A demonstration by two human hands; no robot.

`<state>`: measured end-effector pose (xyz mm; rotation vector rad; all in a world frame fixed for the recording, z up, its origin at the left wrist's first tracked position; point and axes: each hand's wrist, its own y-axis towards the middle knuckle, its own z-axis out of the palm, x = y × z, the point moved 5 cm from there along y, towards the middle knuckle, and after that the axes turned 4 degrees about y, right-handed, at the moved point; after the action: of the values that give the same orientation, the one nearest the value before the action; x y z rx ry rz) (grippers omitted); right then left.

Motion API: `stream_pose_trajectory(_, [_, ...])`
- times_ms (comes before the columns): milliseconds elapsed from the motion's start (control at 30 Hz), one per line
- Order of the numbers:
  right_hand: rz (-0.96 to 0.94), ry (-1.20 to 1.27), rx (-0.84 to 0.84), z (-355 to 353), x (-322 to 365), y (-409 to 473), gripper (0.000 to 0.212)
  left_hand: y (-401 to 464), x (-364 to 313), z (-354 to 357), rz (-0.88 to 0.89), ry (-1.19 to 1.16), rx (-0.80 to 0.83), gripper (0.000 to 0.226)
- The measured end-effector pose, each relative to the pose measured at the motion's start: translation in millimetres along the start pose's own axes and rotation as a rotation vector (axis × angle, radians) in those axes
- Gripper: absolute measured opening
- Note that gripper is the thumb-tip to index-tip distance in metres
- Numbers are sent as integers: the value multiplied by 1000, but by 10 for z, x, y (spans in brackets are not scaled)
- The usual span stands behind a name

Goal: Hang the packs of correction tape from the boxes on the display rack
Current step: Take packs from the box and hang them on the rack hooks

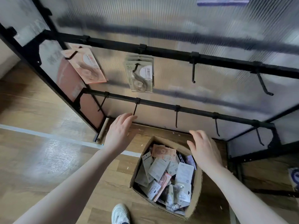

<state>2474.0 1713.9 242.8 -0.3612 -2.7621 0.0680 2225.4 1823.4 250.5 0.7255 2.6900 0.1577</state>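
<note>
A white shoe (120, 214) stands on the wood floor (48, 167) beside a cardboard box (196, 191) heaped with correction tape packs (163, 177). Both hands hover empty, fingers loosely spread: the left hand (119, 133) near a lower hook (135, 109), the right hand (203, 151) over the box. On the display rack (169, 51), 2 upper hooks carry hung packs (141, 73).

Soft, even daylight fills the view, fairly bright, with no hard shadows. A pale patch of glare lies on the wooden floor (53, 151) at left. The ribbed translucent panel (178, 26) smears the bars behind it into dark, blurred streaks. Wide-angle distortion bends the black rack (161, 51) — its rails bow and splay toward the edges. The hanging packs (141, 73) look slightly soft — print unreadable.
</note>
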Motion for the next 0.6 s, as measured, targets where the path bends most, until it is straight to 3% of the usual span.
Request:
stream_pose_trajectory(267, [86,-101,46,1499,-1172,-139,39,-461,66,1942,141,23,163,56])
stream_pose_trajectory(467, [-3,-154,32,2494,-1722,36,36,-609,191,3222,381,110,231,56])
stream_pose_trajectory(600, [-68,-178,30,2830,-1895,186,36,-581,214,3698,535,150,234,52])
